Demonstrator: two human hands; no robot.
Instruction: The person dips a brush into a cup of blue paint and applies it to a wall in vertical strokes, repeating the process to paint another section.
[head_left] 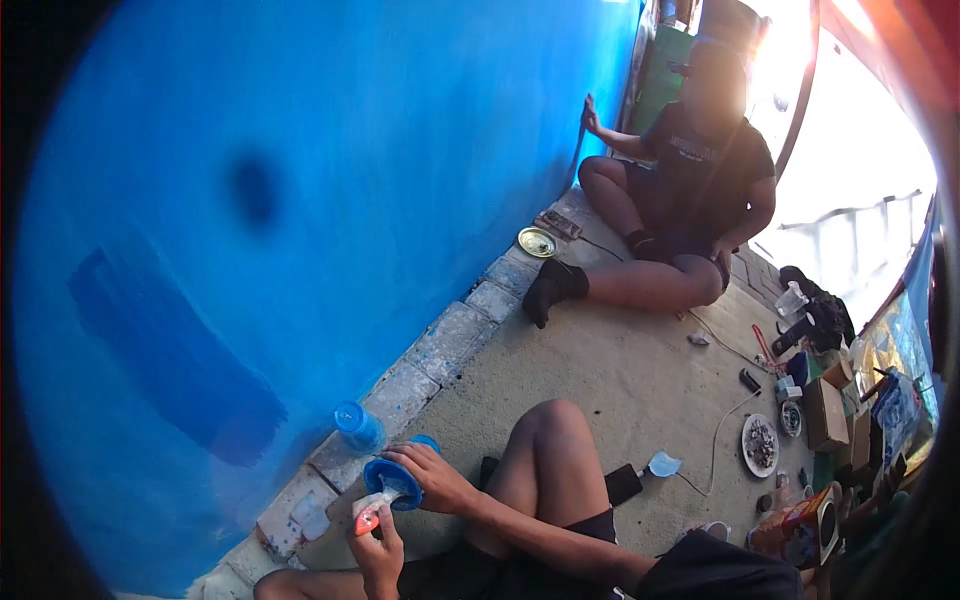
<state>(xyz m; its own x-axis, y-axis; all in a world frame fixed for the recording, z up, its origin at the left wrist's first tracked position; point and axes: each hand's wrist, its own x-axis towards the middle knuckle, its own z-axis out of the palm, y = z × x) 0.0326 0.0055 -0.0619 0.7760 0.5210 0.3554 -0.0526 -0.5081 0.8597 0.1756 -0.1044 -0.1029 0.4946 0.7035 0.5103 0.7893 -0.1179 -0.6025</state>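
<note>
My left hand [377, 556] is closed on a paintbrush [368, 518] with an orange-red handle, its whitish end reaching into the mouth of a blue cup [375, 476]. Wrapped round that cup from above is my right hand [432, 478], which keeps it tilted with the mouth toward the brush. A second blue cup [358, 426] stands on the stone ledge [405, 395] just beyond. To the left rises a blue wall [400, 180] with a darker blue painted patch [175, 365].
Further along the wall sits another person [700, 170], one hand on its surface. Near their foot lies a round tin lid [537, 242]. At right are a plate of small pieces [760, 446], cardboard boxes [825, 415], an orange can [800, 535] and a cable. My bent knee [555, 425] is close by.
</note>
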